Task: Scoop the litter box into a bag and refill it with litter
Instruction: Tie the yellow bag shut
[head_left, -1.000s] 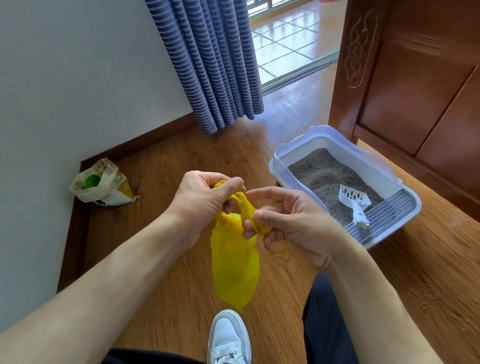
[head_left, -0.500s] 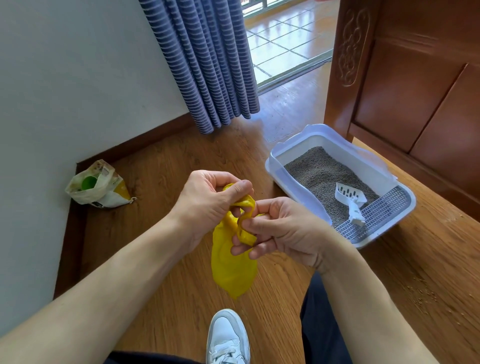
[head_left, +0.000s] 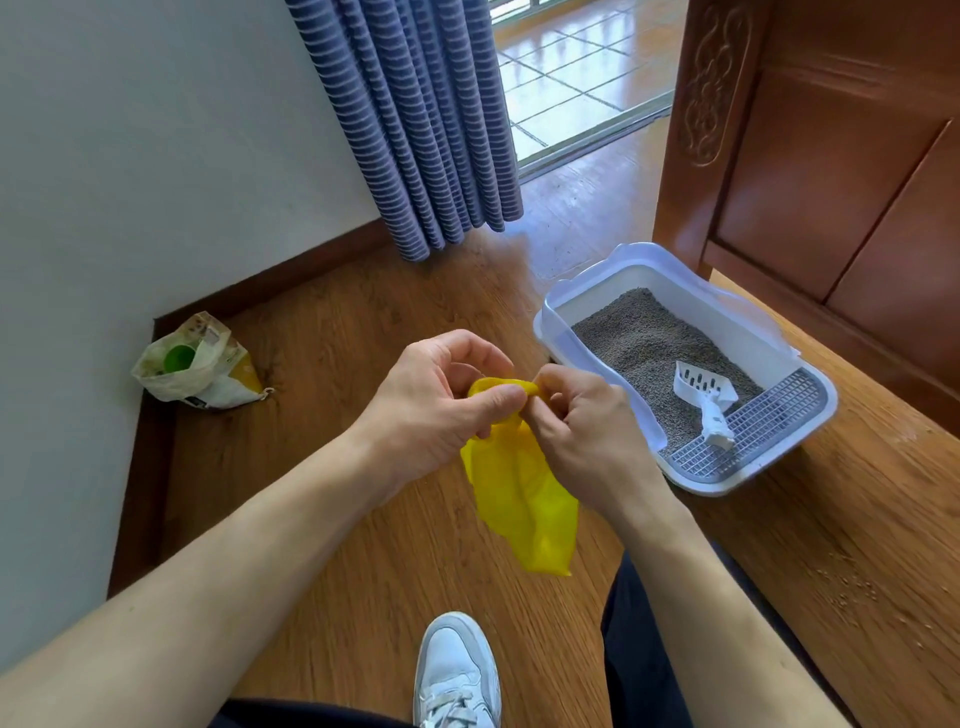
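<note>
Both hands pinch the top of a yellow plastic bag (head_left: 519, 493). The left hand (head_left: 431, 410) and the right hand (head_left: 587, 431) sit close together, fingers curled tight on the twisted top, and the bag hangs down below them. Just to the right of the grip sits the white litter box (head_left: 613, 275), with grey litter (head_left: 639, 338) and a white scoop (head_left: 704, 397) inside. Far to the left, by the wall, lies a litter bag (head_left: 200, 366). A white shoe (head_left: 457, 670) is below the hands. Nothing blocks the way between the hands and the box.

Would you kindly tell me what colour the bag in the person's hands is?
Yellow: the bag shows plainly in the head view.
</note>
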